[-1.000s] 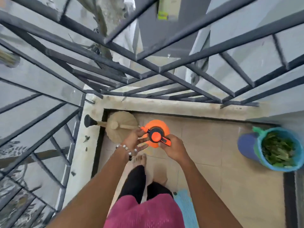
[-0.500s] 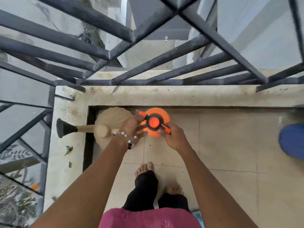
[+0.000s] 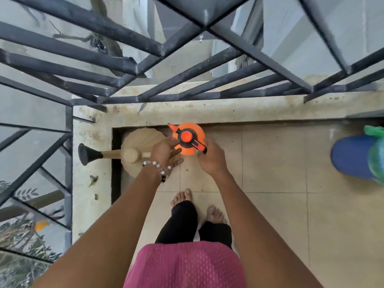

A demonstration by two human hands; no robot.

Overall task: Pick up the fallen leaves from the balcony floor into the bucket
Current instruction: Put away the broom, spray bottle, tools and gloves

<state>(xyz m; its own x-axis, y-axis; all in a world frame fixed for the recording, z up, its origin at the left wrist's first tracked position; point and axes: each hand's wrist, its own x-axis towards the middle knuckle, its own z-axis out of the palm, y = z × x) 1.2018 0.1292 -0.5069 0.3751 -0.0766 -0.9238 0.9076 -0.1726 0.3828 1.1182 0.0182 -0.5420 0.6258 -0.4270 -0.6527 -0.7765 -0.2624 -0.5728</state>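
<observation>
An orange sprayer [image 3: 188,140] is held between the hands, pinched by the right hand [image 3: 209,157] and touched by the left hand's [image 3: 164,153] spread fingers, with a beige watering can [image 3: 133,151] just left and the bucket [image 3: 361,156] well right.

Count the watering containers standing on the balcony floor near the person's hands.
2. The orange sprayer stands by the ledge, with both the left hand and right hand at it. The beige watering can sits just left of it in the corner. Others may lie outside the view.

Soft daylight, wide-angle warp, slight edge blur
</observation>
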